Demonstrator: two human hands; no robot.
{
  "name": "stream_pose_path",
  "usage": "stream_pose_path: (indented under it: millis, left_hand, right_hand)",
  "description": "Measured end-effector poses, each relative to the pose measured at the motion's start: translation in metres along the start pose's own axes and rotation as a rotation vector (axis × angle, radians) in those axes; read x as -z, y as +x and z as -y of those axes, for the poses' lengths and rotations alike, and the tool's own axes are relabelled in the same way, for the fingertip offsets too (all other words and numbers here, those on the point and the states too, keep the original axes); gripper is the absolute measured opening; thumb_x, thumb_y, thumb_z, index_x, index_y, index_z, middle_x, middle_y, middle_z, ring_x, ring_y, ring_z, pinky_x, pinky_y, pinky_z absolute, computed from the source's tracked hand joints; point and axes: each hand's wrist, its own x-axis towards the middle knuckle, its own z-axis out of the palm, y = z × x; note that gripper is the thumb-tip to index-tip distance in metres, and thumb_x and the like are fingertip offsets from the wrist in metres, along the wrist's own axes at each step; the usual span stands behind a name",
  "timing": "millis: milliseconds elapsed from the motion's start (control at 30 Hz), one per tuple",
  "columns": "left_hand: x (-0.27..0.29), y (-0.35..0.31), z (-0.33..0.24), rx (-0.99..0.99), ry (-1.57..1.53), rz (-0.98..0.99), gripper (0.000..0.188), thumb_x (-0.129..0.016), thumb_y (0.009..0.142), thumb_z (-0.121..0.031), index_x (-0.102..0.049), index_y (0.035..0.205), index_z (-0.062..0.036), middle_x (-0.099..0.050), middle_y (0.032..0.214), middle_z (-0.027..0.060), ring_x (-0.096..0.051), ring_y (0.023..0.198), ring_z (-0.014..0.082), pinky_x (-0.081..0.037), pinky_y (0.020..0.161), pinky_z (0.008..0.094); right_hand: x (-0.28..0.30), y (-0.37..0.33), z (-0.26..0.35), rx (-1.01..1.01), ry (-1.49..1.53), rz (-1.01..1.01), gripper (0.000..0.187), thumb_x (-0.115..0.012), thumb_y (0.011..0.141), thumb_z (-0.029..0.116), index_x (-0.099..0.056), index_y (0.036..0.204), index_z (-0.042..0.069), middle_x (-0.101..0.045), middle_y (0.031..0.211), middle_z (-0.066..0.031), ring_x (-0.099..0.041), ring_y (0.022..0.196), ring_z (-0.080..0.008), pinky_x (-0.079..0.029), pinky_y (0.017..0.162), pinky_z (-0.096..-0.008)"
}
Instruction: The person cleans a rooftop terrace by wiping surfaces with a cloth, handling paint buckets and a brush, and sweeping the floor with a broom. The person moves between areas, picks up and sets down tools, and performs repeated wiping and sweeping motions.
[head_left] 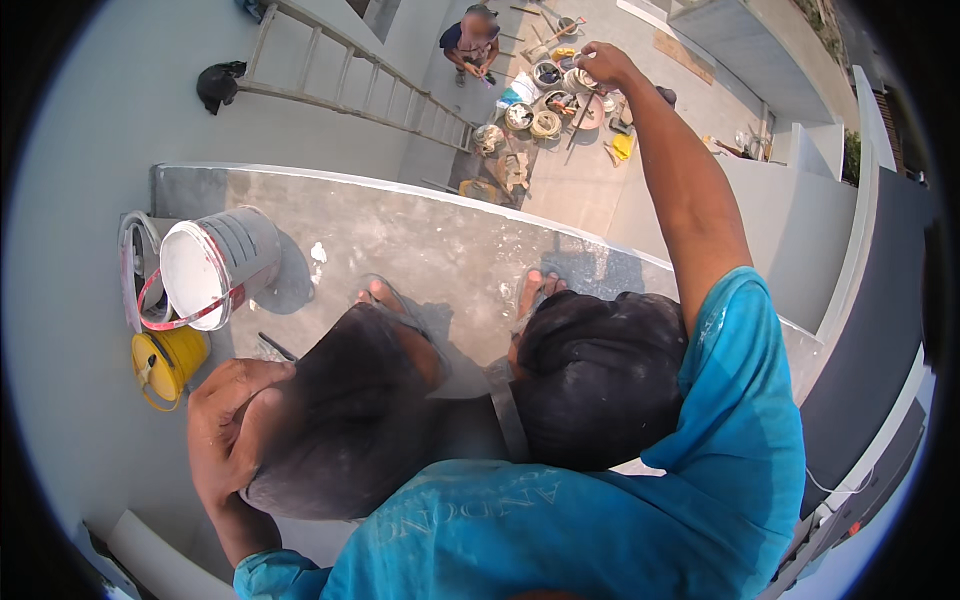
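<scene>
My right arm reaches out past the ledge's far edge. At its end my right hand (605, 66) is closed, fingers bent downward; what they hold, if anything, cannot be made out. Beside my left knee, my left hand (238, 408) is loosely curled, and I see nothing in its fingers. Just beyond its fingertips shows a small dark-handled tool (277, 347) with a pale end, partly hidden. A white bucket (240, 255) with a red-edged handle lies tipped on the ledge. Next to it are another pale bucket (138, 268) and a yellow bucket (168, 362).
I squat in sandals on a grey ledge (430, 225), its far edge above a lower floor. A ladder (360, 75) leans at the left, with a black helmet (217, 87) near it. Below, a person (470, 45) crouches near several buckets, tools and a yellow item (622, 147).
</scene>
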Motion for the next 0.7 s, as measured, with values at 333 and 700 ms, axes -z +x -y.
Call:
stream_pose_path:
  millis: [333,700]
  left_hand:
    - [0.005,0.016,0.004,0.004,-0.006,0.025,0.021,-0.066,0.090,-0.006,-0.072,0.107,0.0039,-0.073,0.099,0.0169,-0.069,0.093,0.0257,-0.051,0.087,0.0339]
    - [0.007,0.052,0.021,-0.123,0.069,0.062,0.023,-0.071,0.092,-0.006,-0.070,0.114,0.0019,-0.075,0.099,0.0130,-0.070,0.094,0.0204,-0.052,0.088,0.0328]
  right_hand:
    - [0.017,-0.014,-0.025,-0.180,0.161,-0.112,0.057,-0.069,0.083,0.037,-0.066,0.128,0.003,-0.070,0.122,-0.0193,-0.067,0.113,-0.0344,-0.052,0.098,-0.0416]
    - [0.021,-0.038,-0.041,-0.273,0.487,-0.167,0.061,-0.082,0.072,0.023,-0.065,0.127,0.002,-0.074,0.107,-0.0150,-0.073,0.091,-0.0232,-0.058,0.079,-0.0338]
